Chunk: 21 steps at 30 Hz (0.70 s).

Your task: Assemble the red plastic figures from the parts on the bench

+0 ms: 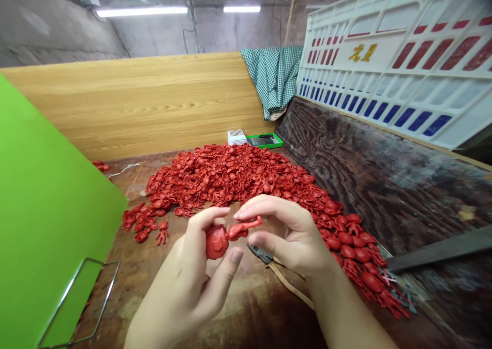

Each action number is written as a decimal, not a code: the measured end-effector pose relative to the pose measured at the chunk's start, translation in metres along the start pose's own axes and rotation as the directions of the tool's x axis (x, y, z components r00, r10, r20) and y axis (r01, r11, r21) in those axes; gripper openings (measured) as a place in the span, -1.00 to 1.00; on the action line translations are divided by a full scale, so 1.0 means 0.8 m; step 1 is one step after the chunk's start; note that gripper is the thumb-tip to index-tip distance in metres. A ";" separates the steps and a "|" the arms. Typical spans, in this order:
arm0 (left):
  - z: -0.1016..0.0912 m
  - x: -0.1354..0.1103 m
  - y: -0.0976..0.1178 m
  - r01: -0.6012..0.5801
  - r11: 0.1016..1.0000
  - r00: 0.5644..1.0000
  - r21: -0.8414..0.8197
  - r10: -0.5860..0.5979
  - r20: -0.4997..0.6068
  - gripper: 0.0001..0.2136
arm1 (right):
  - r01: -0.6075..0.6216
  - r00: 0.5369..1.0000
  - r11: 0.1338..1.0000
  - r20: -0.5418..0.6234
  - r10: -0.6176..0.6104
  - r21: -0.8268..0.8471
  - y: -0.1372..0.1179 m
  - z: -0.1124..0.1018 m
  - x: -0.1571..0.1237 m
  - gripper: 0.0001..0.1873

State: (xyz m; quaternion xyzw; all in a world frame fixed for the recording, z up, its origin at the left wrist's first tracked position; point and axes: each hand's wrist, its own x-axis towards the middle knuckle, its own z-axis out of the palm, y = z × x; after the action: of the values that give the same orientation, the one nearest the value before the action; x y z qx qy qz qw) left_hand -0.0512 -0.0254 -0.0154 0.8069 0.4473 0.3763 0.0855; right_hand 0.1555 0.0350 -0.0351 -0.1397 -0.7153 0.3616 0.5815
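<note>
curled round its big head, the left hand (190, 274) holds a red figurine (217, 243), index finger above and thumb below. the right hand (288, 228) arches over the thin limb end, index finger and thumb narrowly spaced; whether they touch it can't be told. the figurine lies between both hands, its long axis running left to right and tilting slightly upward at the right, so the head is nearer the left hand, the limbs nearer the right. pliers (265, 258) lie just below the right hand; the figurine pile (230, 172) spreads beyond.
</note>
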 end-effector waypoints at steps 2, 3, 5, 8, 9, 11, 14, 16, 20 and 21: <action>-0.003 -0.001 -0.001 -0.013 1.000 1.000 -0.003 0.013 0.026 -0.54 | 0.007 0.999 1.000 0.036 -0.008 0.011 0.001 -0.002 0.000 -0.75; -0.006 -0.001 -0.003 -0.028 1.000 0.999 0.007 0.028 0.033 -0.53 | 0.017 0.999 1.000 0.049 -0.017 0.006 0.002 -0.003 0.000 -0.76; -0.011 0.002 -0.005 -0.052 0.998 0.996 0.031 0.050 0.068 -0.56 | 0.022 0.999 1.000 0.047 -0.021 -0.019 0.004 -0.005 0.000 -0.79; -0.016 0.008 -0.007 -0.080 0.996 0.985 0.050 0.072 0.154 -0.71 | 0.002 1.000 0.999 0.020 -0.001 -0.053 0.006 -0.008 -0.002 -0.78; -0.016 0.010 -0.007 -0.090 0.995 0.983 0.053 0.080 0.166 -0.76 | -0.003 1.000 0.999 0.014 0.004 -0.044 0.007 -0.008 -0.002 -0.78; -0.014 0.013 -0.006 -0.107 0.993 0.983 0.054 0.098 0.157 -0.83 | -0.004 1.000 1.000 0.011 0.004 0.000 0.007 -0.008 -0.003 -0.77; -0.008 0.013 -0.007 -0.132 0.991 0.982 0.020 0.127 0.142 -0.87 | 0.006 1.000 0.998 0.025 -0.008 0.058 0.006 -0.006 -0.003 -0.79; -0.005 0.011 -0.009 -0.151 0.989 0.980 0.002 0.149 0.135 -0.89 | 0.011 0.999 0.997 0.040 -0.015 0.077 0.005 -0.004 -0.003 -0.79; -0.003 0.011 -0.011 -0.191 0.981 0.979 0.043 0.188 0.076 -0.89 | 0.002 0.999 0.994 0.035 -0.006 0.105 0.007 -0.002 -0.004 -0.78; -0.003 0.011 -0.011 -0.195 0.979 0.979 0.058 0.192 0.063 -0.88 | -0.002 1.000 0.994 0.028 -0.001 0.109 0.008 -0.001 -0.005 -0.78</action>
State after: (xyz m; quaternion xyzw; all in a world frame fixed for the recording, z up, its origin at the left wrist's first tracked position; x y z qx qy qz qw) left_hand -0.0561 -0.0138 -0.0129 0.8593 0.3759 0.3450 0.0353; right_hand 0.1559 0.0377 -0.0423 -0.1030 -0.7025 0.4024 0.5780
